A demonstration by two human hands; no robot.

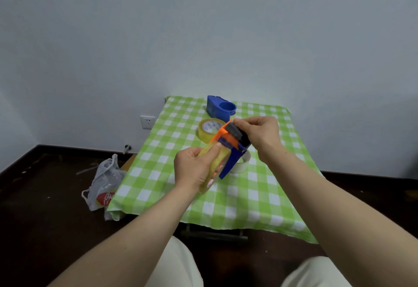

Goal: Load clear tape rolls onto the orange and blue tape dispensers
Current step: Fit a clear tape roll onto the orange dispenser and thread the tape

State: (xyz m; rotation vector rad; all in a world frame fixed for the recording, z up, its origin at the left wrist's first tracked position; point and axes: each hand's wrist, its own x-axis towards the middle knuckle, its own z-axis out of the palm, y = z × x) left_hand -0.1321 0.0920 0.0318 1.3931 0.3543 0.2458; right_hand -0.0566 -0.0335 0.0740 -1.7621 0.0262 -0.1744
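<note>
— Two hands on one thing, is that right?

— Yes. Both hold the orange and blue dispenser (228,148) lifted above the green checked tabletop (244,196). The left hand (194,169) is curled around the clear tape roll (212,169) at the dispenser's near end; its fingers (214,149) are closed over the roll's rim, with the thumb pressed on the roll's face where it meets the orange plate.

— And the other hand?

— The right hand (257,131) grips the dispenser's far end, fingers pinched shut on the dark part beside the orange edge. The blue handle points down and toward the camera, between the two hands.

— What else sits around the dispenser?

— Beyond it lies a second clear tape roll (208,128), flat on the tabletop, and farther still a blue dispenser (220,108). Just behind the handle a white roll (242,164) rests on the cloth, partly hidden. Left of the dispenser, down on the floor, lies a plastic bag (104,182).
</note>
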